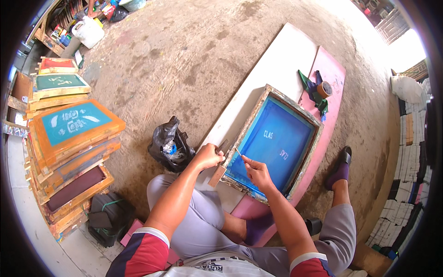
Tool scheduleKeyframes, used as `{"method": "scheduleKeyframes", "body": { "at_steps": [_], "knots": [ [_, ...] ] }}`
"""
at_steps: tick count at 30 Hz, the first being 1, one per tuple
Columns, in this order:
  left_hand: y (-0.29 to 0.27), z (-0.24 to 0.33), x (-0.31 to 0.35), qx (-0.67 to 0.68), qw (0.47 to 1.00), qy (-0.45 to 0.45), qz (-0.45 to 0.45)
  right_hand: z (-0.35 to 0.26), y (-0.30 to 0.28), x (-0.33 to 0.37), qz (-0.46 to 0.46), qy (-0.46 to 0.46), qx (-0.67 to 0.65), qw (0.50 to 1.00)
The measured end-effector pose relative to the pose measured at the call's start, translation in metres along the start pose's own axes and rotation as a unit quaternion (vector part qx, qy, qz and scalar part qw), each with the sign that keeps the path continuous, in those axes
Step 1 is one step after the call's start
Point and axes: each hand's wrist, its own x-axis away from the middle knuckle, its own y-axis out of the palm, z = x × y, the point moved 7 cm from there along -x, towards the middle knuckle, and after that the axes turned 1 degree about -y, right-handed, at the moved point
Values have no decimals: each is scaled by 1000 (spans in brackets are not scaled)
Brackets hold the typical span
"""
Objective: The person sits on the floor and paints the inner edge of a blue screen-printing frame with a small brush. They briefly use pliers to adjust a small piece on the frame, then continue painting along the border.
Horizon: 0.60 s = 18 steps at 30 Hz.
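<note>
On the bench (288,55) | blue screen (272,147) lies flat, likely for steadiness | left hand (209,157) beside it, fingers clamped on dark piece (223,146) | right hand (259,174) over it, fingers pinching thin stick (239,153)

The screen (284,131) is blue with white marks, its frame (295,109) mottled brown and grey. One board (287,57) is white, the second board (332,74) pink. The bag (162,139) is black, the socks (339,173) purple.

Right in front of me, the right grip (258,174) pinches a thin stick (238,151) at the edge of a blue printing screen (278,150); the left grip (209,156), beside it, clasps a small dark piece (223,146). Left of both slumps a black plastic bag (161,144).
</note>
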Motion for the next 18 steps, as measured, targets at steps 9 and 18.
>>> {"method": "scheduleKeyframes", "body": {
  "at_steps": [9,18],
  "knots": [
    [0,-1,0,-1,1000,2,-6,-25,-2,4,51,-154,177,971],
    [1,-6,-4,5,1000,13,-14,-35,-3,6,43,-145,141,978]
  ]
}}
